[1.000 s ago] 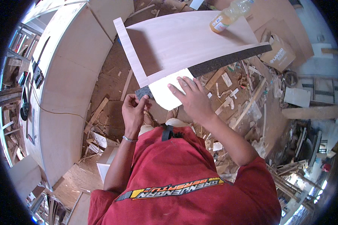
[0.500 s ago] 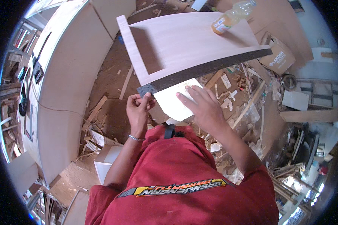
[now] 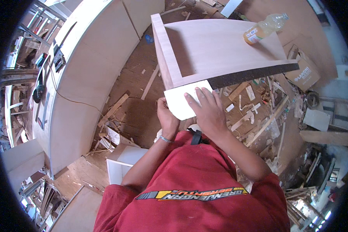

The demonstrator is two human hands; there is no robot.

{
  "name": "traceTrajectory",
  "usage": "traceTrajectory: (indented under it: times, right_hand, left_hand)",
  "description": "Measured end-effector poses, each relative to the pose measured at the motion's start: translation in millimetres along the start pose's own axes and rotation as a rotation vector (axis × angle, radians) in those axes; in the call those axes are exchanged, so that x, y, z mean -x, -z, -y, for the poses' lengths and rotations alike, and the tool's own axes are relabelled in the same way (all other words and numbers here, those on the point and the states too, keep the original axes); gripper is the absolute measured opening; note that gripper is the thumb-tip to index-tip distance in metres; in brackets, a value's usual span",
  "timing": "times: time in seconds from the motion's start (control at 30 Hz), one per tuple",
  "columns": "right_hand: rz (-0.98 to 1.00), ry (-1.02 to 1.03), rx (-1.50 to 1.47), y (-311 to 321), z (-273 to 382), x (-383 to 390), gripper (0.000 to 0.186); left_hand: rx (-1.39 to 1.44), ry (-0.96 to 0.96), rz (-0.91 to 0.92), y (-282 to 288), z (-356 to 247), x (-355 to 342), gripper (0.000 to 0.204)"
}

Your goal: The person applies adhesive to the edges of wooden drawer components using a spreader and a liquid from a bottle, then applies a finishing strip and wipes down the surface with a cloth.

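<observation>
A pale wooden panel (image 3: 224,42) with raised side rims stands in front of me. A dark strip (image 3: 255,73) runs along its near edge. A flat white piece (image 3: 183,102), like a sheet or card, lies against the left part of that edge and covers the strip's end there. My right hand (image 3: 209,110) holds this white piece, fingers stretched across its face and thumb out of sight. Curled at the white piece's left side is my left hand (image 3: 169,118); its fingertips are hidden behind the piece, and what they grip cannot be seen.
A plastic bottle with orange liquid (image 3: 261,30) rests on the panel. To the left stands a long pale cabinet (image 3: 92,50) with tools and a cord on it. Wood offcuts (image 3: 245,116) litter the floor, and a cardboard box (image 3: 303,71) sits at the right.
The white piece has slid left along the panel's edge with my right hand, over the strip's end that my left hand was pinching. The view has shifted, moving the panel rightward.
</observation>
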State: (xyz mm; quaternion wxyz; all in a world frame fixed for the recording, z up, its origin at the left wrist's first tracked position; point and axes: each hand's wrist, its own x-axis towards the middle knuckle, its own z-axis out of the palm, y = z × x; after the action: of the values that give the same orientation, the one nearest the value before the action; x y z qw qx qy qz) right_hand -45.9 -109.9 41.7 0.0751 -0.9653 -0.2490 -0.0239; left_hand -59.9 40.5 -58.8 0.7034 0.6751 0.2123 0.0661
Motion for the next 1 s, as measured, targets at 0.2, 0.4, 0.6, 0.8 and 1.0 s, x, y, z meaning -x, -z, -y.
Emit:
traceTrajectory:
  times: [0.2, 0.4, 0.6, 0.8, 1.0]
  right_hand:
    - [0.021, -0.004, 0.011, -0.1, 3.6, -1.5, 0.047]
    - [0.015, 0.003, 0.036, 3.6, 12.2, -5.1, 0.046]
    - [0.026, 0.017, 0.048, 6.9, 17.5, -6.9, 0.045]
    - [0.072, -0.009, -0.007, 13.3, 25.9, -5.5, 0.043]
    - [0.145, -0.002, 0.018, 24.1, 36.6, -10.1, 0.042]
  left_hand:
    - [-0.005, 0.139, 0.034, -0.1, -0.3, 1.4, 0.028]
    - [-0.065, 0.023, 0.069, 6.0, -3.3, 4.7, 0.026]
    - [0.016, 0.128, 0.284, 28.0, 0.9, -8.6, 0.027]
    - [0.106, 0.349, 0.514, 93.9, -26.5, -96.5, 0.011]
    - [-0.536, 0.157, 0.944, 57.1, -86.3, -147.7, 0.041]
